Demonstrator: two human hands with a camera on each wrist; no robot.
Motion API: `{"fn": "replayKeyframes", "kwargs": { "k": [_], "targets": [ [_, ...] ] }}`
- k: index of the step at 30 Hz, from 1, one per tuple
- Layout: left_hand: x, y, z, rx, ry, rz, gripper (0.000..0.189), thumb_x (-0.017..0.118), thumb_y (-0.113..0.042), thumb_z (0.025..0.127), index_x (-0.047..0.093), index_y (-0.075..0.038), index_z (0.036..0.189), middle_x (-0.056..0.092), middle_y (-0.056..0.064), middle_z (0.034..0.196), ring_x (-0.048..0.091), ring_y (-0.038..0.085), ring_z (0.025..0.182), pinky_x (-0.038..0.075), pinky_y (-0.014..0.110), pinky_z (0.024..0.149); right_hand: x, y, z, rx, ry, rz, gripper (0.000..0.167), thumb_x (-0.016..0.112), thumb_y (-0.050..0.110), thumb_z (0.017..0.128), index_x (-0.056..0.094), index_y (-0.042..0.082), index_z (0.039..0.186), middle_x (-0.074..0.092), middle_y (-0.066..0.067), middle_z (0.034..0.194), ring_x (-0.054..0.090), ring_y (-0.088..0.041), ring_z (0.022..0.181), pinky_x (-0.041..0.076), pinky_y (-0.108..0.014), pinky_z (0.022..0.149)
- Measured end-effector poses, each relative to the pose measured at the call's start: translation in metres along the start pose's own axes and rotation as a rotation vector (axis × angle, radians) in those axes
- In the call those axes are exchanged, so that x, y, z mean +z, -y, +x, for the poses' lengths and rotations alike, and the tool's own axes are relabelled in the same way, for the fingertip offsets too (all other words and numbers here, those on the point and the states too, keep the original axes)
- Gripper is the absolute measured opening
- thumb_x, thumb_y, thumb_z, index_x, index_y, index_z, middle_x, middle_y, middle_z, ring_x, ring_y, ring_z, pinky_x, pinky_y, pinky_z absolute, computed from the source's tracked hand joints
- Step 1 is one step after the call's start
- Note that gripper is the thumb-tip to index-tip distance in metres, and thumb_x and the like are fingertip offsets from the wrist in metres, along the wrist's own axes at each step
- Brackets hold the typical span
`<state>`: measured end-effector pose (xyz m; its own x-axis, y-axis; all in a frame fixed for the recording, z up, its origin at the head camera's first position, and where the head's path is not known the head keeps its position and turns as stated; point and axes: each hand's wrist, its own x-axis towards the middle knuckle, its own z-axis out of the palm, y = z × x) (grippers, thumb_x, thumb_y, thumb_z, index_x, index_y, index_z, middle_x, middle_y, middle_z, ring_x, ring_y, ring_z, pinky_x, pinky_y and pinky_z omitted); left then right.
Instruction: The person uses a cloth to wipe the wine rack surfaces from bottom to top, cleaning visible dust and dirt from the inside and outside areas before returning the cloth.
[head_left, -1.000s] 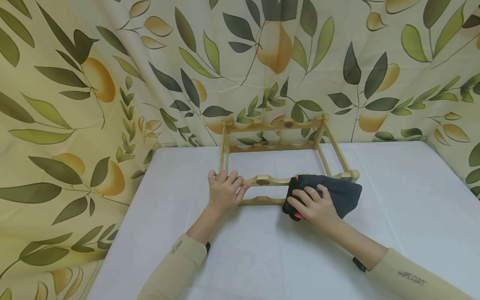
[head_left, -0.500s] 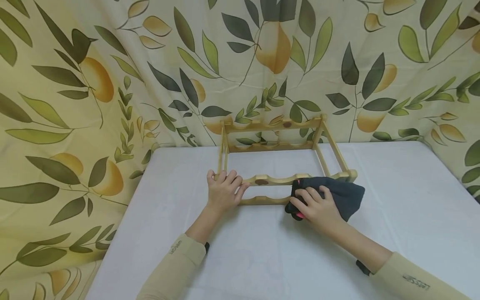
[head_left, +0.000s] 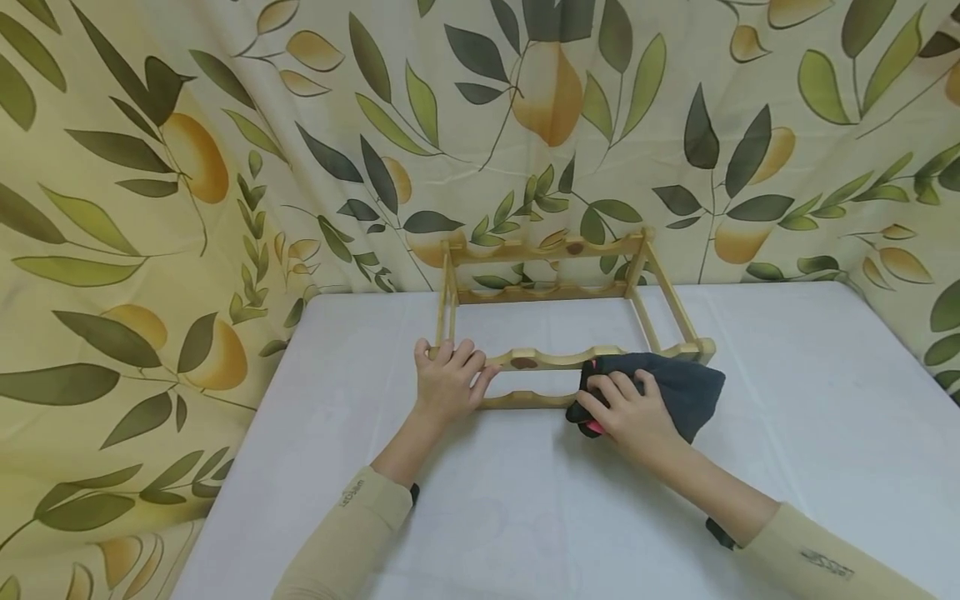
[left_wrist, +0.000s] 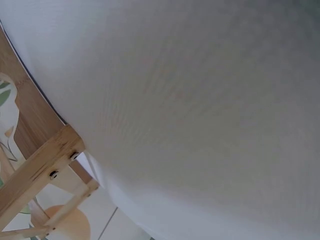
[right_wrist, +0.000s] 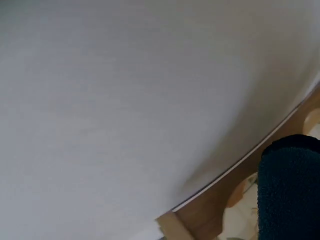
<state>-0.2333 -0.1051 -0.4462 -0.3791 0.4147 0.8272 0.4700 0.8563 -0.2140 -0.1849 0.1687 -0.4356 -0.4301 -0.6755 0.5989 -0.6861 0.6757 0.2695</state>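
A light wooden rack [head_left: 551, 362] with scalloped rails stands on the white-covered table. My left hand [head_left: 448, 383] grips the left end of its front upper rail, fingers over the top. In the left wrist view the rack's slats and screw heads [left_wrist: 54, 174] show at the lower left. A dark navy cloth [head_left: 693, 392] with a black edge and a bit of pink lies over the right part of the front rails. My right hand [head_left: 633, 412] holds this cloth against the rack with bent fingers. Its fuzzy, dark teal surface [right_wrist: 290, 195] fills the right wrist view's lower right corner.
Behind the rack hangs a curtain [head_left: 551, 92] printed with leaves and fruit, close to the back rails. It continues along the left side of the table [head_left: 480, 517]. The table's back edge runs just behind the rack.
My right hand and the cloth shift slightly right along the front rail, then a little back left. The left hand and the rack keep their places.
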Motion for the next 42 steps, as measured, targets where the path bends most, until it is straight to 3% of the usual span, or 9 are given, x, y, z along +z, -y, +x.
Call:
{"fn": "replayKeyframes", "kwargs": {
  "k": [7, 14, 19, 24, 28, 33, 37, 39, 42],
  "targets": [
    [0.001, 0.0, 0.001, 0.013, -0.008, 0.003, 0.042, 0.036, -0.047, 0.094, 0.052, -0.017, 0.07, 0.049, -0.003, 0.077, 0.045, 0.02, 0.072, 0.028, 0.047, 0.077, -0.002, 0.005, 0.012, 0.013, -0.015, 0.014, 0.052, 0.086, 0.013, 0.054, 0.059, 0.01, 0.099, 0.056, -0.012, 0.097, 0.052, -0.03, 0.087, 0.039, -0.055, 0.071],
    [-0.001, 0.001, 0.0, 0.017, 0.012, 0.016, 0.04, 0.037, -0.046, 0.094, 0.054, -0.017, 0.071, 0.049, -0.004, 0.077, 0.045, 0.02, 0.072, 0.029, 0.048, 0.077, 0.0, 0.001, 0.003, 0.01, 0.02, -0.004, 0.053, 0.086, 0.014, 0.053, 0.059, 0.01, 0.098, 0.056, -0.012, 0.095, 0.052, -0.029, 0.085, 0.039, -0.054, 0.07],
    [-0.002, 0.002, 0.0, 0.033, 0.042, 0.027, 0.039, 0.035, -0.044, 0.095, 0.055, -0.018, 0.073, 0.048, -0.003, 0.077, 0.043, 0.019, 0.072, 0.028, 0.048, 0.077, -0.002, 0.004, 0.005, 0.019, -0.012, 0.027, 0.05, 0.083, 0.012, 0.056, 0.059, 0.01, 0.1, 0.056, -0.013, 0.097, 0.052, -0.031, 0.086, 0.039, -0.056, 0.07],
    [-0.009, 0.003, 0.001, 0.064, 0.11, 0.051, 0.037, 0.033, -0.039, 0.097, 0.054, -0.016, 0.078, 0.049, -0.001, 0.08, 0.043, 0.019, 0.073, 0.028, 0.046, 0.077, -0.005, 0.013, 0.017, 0.003, -0.121, 0.06, 0.016, 0.055, 0.014, 0.085, 0.06, 0.009, 0.099, 0.057, -0.013, 0.097, 0.052, -0.032, 0.086, 0.038, -0.057, 0.069],
    [-0.019, 0.005, 0.005, 0.084, 0.171, 0.068, 0.035, 0.032, -0.038, 0.098, 0.055, -0.016, 0.083, 0.049, -0.001, 0.082, 0.042, 0.018, 0.074, 0.029, 0.042, 0.077, -0.005, 0.023, 0.032, -0.019, -0.234, 0.059, 0.031, 0.032, 0.021, 0.095, 0.062, 0.009, 0.096, 0.059, -0.011, 0.094, 0.053, -0.031, 0.084, 0.038, -0.054, 0.067],
    [-0.029, 0.009, 0.007, 0.054, 0.25, 0.036, 0.032, 0.034, -0.036, 0.096, 0.055, -0.014, 0.087, 0.049, 0.0, 0.086, 0.045, 0.019, 0.082, 0.03, 0.039, 0.079, 0.001, 0.038, 0.053, -0.05, -0.323, 0.065, 0.025, 0.039, 0.019, 0.095, 0.062, 0.011, 0.096, 0.06, -0.009, 0.094, 0.053, -0.03, 0.084, 0.037, -0.051, 0.068],
    [-0.032, 0.011, 0.006, 0.037, 0.31, 0.028, 0.028, 0.036, -0.035, 0.096, 0.053, -0.014, 0.088, 0.048, 0.0, 0.086, 0.046, 0.02, 0.084, 0.031, 0.039, 0.081, 0.007, 0.045, 0.065, -0.067, -0.316, 0.07, 0.024, 0.039, 0.019, 0.095, 0.062, 0.011, 0.098, 0.059, -0.007, 0.097, 0.052, -0.029, 0.087, 0.037, -0.051, 0.071],
    [-0.031, 0.011, 0.006, 0.037, 0.317, 0.031, 0.026, 0.039, -0.034, 0.095, 0.053, -0.014, 0.088, 0.048, 0.001, 0.085, 0.046, 0.02, 0.083, 0.032, 0.038, 0.081, 0.01, 0.047, 0.069, -0.068, -0.288, 0.062, 0.014, 0.054, 0.018, 0.089, 0.061, 0.012, 0.099, 0.059, -0.007, 0.099, 0.052, -0.029, 0.089, 0.038, -0.051, 0.072],
    [-0.03, 0.009, 0.006, 0.03, 0.301, 0.023, 0.022, 0.042, -0.032, 0.093, 0.053, -0.014, 0.087, 0.047, 0.001, 0.086, 0.045, 0.021, 0.084, 0.032, 0.039, 0.081, 0.016, 0.047, 0.073, -0.06, -0.232, 0.043, 0.031, 0.073, 0.018, 0.074, 0.06, 0.013, 0.102, 0.058, -0.006, 0.102, 0.051, -0.028, 0.092, 0.038, -0.051, 0.074]
  ]
}}
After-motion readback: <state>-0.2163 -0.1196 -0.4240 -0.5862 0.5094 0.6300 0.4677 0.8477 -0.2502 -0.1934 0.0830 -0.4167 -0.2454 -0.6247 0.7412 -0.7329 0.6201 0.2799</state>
